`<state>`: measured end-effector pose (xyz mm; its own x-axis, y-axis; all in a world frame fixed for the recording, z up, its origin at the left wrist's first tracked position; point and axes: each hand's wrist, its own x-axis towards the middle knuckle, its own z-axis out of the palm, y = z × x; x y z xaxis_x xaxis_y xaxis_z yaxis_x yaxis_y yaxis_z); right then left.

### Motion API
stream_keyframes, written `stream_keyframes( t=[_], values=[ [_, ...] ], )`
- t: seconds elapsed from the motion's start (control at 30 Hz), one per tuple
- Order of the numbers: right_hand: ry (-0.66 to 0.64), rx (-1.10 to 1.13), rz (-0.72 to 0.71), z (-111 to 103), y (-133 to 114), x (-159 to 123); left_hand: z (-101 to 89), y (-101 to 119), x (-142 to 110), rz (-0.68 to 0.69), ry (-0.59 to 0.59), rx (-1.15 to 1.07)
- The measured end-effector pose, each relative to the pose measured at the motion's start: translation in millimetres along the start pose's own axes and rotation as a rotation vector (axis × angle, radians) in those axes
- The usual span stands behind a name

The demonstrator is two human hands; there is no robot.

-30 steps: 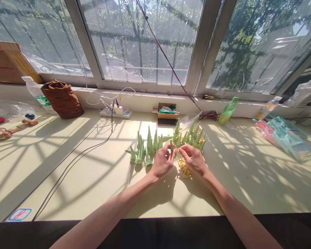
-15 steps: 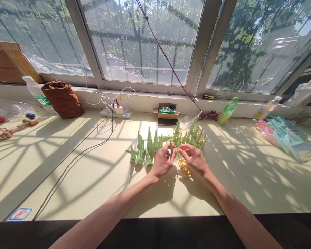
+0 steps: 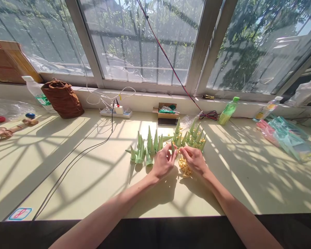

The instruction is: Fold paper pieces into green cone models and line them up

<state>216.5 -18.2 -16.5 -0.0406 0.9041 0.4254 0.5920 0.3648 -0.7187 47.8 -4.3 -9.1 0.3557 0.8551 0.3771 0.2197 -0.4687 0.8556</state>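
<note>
Between the thumb and fingers of my left hand (image 3: 164, 162) is a green cone (image 3: 172, 148), its tip pointing up. My right hand (image 3: 195, 159) is pinched close beside it, with a small yellow piece partly showing at the fingertips. Below my right fingers lies a pile of small yellow pieces (image 3: 185, 168). To the left stand several plain green cones (image 3: 149, 145), a few lying on their sides. Behind my hands is a group of green cones (image 3: 195, 133) with yellow bits showing among them.
At the back are a small cardboard box (image 3: 167, 109), a dark phone-like slab (image 3: 167, 121) and a power strip (image 3: 124, 113) with cables. A green bottle (image 3: 228, 111) and plastic bags (image 3: 285, 136) are on the right. A brown pouch (image 3: 62, 100) sits left, near wooden toys (image 3: 10, 131).
Both hands stay nearly in place. My right fingers have shifted slightly to the right, and the cone in my left hand has moved very slightly.
</note>
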Motion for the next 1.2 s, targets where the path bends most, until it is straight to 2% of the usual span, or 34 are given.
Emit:
stream_keyframes(
  t=[0.23,0.57,0.77,0.9,1.2],
  values=[
    [-0.014,0.074,-0.012,0.5,-5.1,-0.6,-0.6,0.3,2.0,-0.006,0.069,0.015],
    [0.0,-0.02,-0.006,2.2,0.0,0.2,-0.5,1.6,0.2,-0.013,0.019,-0.017],
    [-0.017,0.073,0.017,0.6,-5.0,-1.1,-0.5,1.4,1.0,-0.026,0.052,-0.015],
    [-0.036,0.041,-0.029,0.7,-7.8,-1.5,-0.7,0.7,0.6,-0.024,0.055,-0.013],
    [-0.022,-0.032,0.003,2.1,-1.3,-0.3,0.1,2.5,-0.4,-0.016,0.021,-0.015]
  ],
)
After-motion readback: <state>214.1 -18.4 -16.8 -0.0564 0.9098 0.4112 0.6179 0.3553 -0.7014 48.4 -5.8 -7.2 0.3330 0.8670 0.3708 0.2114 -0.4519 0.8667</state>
